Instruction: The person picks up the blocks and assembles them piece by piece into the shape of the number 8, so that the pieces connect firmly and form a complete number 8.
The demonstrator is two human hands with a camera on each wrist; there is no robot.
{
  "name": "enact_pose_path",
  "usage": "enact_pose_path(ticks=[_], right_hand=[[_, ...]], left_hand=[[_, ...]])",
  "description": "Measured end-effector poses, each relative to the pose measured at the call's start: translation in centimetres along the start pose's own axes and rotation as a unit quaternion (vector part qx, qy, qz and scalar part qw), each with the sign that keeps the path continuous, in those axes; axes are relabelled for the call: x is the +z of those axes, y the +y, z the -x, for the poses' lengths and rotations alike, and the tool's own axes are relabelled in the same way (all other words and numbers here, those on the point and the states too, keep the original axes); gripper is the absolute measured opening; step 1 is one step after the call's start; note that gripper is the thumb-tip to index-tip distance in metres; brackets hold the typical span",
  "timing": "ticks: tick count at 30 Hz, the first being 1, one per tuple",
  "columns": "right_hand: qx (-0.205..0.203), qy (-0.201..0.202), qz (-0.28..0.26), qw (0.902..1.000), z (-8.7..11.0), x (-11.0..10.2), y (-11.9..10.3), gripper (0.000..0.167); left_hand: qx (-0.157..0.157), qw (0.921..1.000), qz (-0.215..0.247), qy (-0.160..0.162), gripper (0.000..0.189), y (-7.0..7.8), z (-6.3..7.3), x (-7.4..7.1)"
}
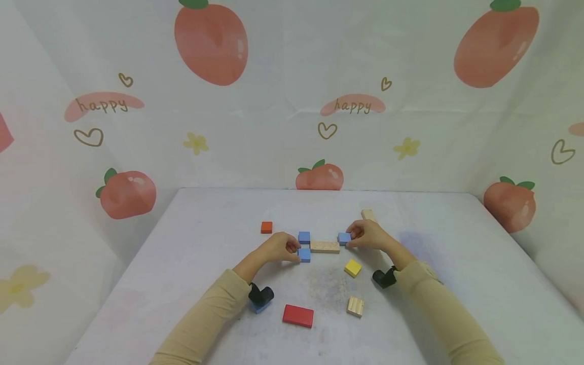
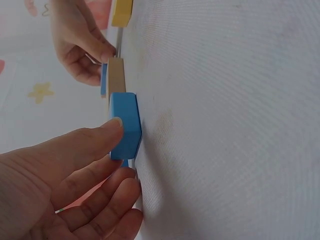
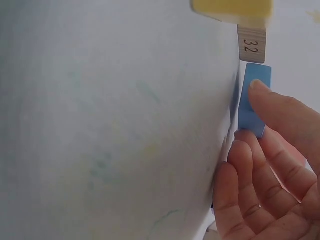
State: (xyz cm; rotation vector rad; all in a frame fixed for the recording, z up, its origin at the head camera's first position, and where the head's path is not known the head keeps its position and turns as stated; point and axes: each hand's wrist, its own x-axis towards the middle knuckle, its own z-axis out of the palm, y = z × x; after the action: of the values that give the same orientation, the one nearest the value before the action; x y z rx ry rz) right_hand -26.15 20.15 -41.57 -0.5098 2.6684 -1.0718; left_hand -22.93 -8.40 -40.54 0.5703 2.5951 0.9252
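Note:
In the head view, my left hand is at the left end of a plain wooden block. Its thumb lies on a blue block, and its curled fingers are at the block's far end; they pinch it between them. A second blue block sits just behind that one. On the other side, my right hand pinches another blue block, thumb on one face and fingertips at the end. This block is close to the right end of the wooden block, which shows the number 32 in the right wrist view.
A yellow block, a ridged wooden piece and a red block lie nearer me. Under the left wrist is a partly hidden blue piece. An orange-red block and a wooden strip lie farther back.

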Motion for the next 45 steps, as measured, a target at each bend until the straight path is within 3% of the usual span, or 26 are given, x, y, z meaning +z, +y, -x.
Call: enact_pose_path(ticks=[7, 20, 45], right_hand=[[0.004, 0.003, 0.002, 1.0, 0.01, 0.07, -0.24, 0.032], [0.013, -0.002, 0.012, 0.9998, -0.09, 0.11, -0.34, 0.032], [0.017, -0.005, 0.002, 0.9998, -0.23, 0.28, -0.17, 0.032]], left_hand=[[-0.011, 0.9999, 0.005, 0.003, 0.03, 0.19, 0.06, -0.01], [0.003, 1.0, -0.001, 0.0, 0.03, -0.07, -0.09, -0.06], [0.003, 1.0, 0.004, 0.003, 0.029, -0.18, -0.13, 0.07]])
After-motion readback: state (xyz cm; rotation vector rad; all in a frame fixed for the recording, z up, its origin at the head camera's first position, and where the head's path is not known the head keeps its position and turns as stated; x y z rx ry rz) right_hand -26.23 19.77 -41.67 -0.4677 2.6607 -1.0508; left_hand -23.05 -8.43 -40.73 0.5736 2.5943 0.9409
